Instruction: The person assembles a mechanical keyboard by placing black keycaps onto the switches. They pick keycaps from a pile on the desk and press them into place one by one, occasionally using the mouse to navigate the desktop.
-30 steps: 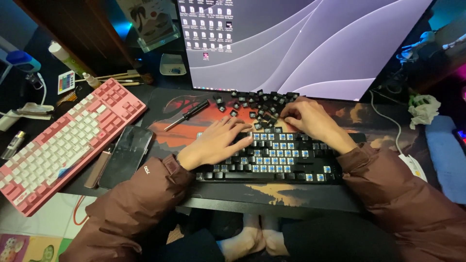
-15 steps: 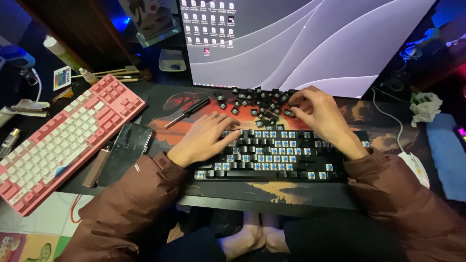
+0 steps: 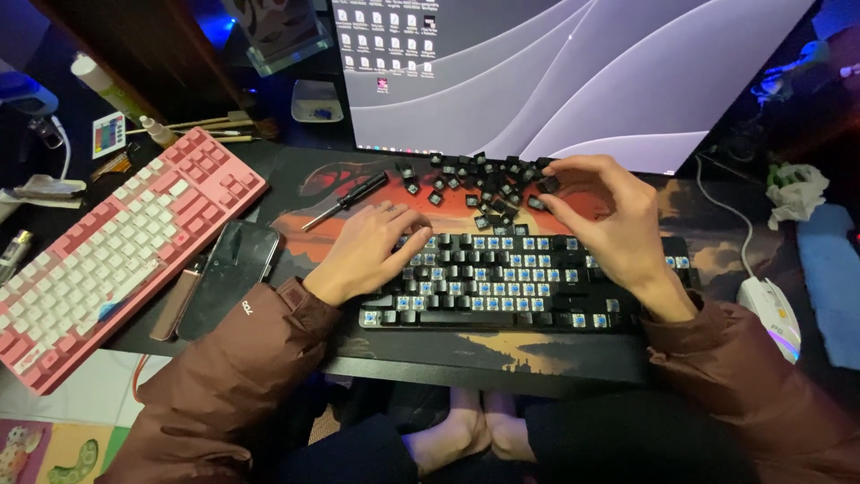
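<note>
A black mechanical keyboard (image 3: 502, 287) lies on a dark desk mat (image 3: 502, 345), many of its blue switches bare. My left hand (image 3: 363, 251) rests flat on the keyboard's left end, fingers apart. My right hand (image 3: 609, 220) hovers over the keyboard's far right corner and pinches a black keycap (image 3: 548, 184) between thumb and fingers. A heap of loose black keycaps (image 3: 470, 184) lies just behind the keyboard, under the monitor.
A pink keyboard (image 3: 107, 251) sits at the left, a dark phone (image 3: 228, 278) beside it. A screwdriver (image 3: 345, 202) lies on the mat. A monitor (image 3: 555, 72) stands behind. A white mouse (image 3: 770, 314) and blue cloth (image 3: 829, 278) are at the right.
My right hand has lifted off the keyboard toward the keycap heap and now holds a keycap. The left hand has shifted slightly left along the keyboard.
</note>
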